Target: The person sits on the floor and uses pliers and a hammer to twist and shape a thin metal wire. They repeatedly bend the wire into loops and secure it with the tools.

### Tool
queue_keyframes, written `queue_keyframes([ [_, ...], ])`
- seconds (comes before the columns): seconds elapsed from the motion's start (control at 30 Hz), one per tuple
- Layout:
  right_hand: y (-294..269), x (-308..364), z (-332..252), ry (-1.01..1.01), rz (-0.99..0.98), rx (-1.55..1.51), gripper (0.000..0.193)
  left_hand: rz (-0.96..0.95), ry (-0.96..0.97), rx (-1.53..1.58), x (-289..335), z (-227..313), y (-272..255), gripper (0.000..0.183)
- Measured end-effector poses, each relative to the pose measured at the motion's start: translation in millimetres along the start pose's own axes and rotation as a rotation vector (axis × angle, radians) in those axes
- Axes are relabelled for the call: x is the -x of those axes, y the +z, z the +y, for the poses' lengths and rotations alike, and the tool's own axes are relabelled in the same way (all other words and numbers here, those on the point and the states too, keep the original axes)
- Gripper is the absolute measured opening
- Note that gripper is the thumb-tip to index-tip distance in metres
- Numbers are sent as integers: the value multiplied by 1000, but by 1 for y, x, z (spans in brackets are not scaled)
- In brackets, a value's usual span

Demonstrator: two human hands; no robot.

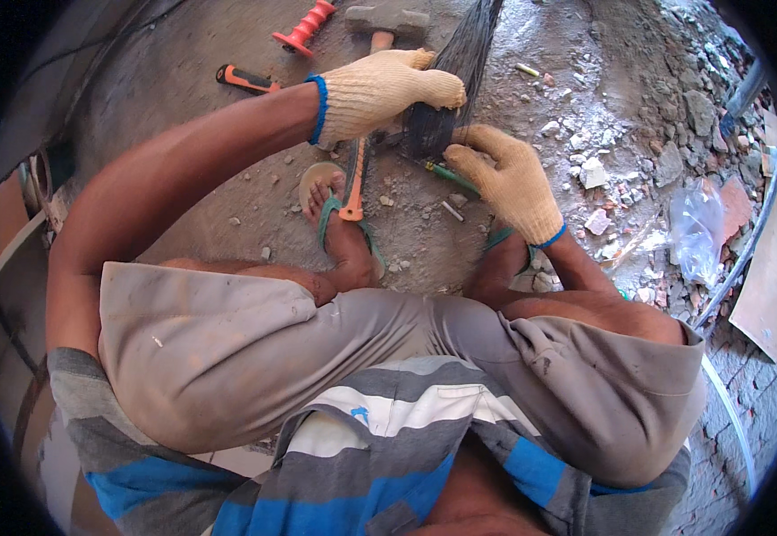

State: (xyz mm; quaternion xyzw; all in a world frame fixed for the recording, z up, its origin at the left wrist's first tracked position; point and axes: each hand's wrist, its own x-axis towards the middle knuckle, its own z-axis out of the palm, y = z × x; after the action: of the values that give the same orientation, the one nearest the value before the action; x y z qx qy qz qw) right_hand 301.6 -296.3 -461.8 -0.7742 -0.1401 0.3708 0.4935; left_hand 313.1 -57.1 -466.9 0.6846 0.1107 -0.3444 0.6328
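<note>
My left hand (388,92), in a cream knit glove with a blue cuff, is closed around a bundle of thin black wires (470,54). The strands run up past the top edge, and their cut-looking lower end (430,134) hangs below that hand. At this lower end is my right hand (509,174), gloved alike, with thumb and forefinger curled against the strands; its other fingertips are partly hidden. Just under the right thumb shows a thin green stick (453,177), whose far part the hand covers. Beneath the left hand lies a sledgehammer (386,21) with an orange-and-black handle (353,201).
A red ribbed grip (304,29) and an orange-and-black tool handle (243,79) lie at the upper left. Broken masonry (670,165), a clear plastic bag (697,234) and a board (768,304) are on the right. My sandalled feet (348,241) stand below the hands.
</note>
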Motion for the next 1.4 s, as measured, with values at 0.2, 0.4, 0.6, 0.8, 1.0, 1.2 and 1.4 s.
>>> queue_keyframes([
  [0.2, 3, 8, 4, -35, 77, -27, 27, 13, -38, -87, -5, -14, -9, 56],
  [0.4, 3, 13, 4, -58, 108, -105, 26, 4, -22, -22, -1, -7, -10, 57],
  [0.6, 1, 10, -1, -80, 74, -101, 26, -49, -183, 114, 6, 10, -5, 50],
  [0.8, -1, 8, -5, -110, 72, -60, 24, -31, -162, 101, 7, 12, -3, 45],
  [1.0, -1, 3, -11, -183, 23, -36, 26, -132, -152, 375, 1, 6, 2, 35],
  [1.2, 0, 3, -14, -233, -27, 27, 24, -91, -198, 421, 1, 5, 11, 31],
  [1.4, 8, 3, -13, -340, -11, 55, 20, -35, -234, 422, 3, 4, 14, 28],
])
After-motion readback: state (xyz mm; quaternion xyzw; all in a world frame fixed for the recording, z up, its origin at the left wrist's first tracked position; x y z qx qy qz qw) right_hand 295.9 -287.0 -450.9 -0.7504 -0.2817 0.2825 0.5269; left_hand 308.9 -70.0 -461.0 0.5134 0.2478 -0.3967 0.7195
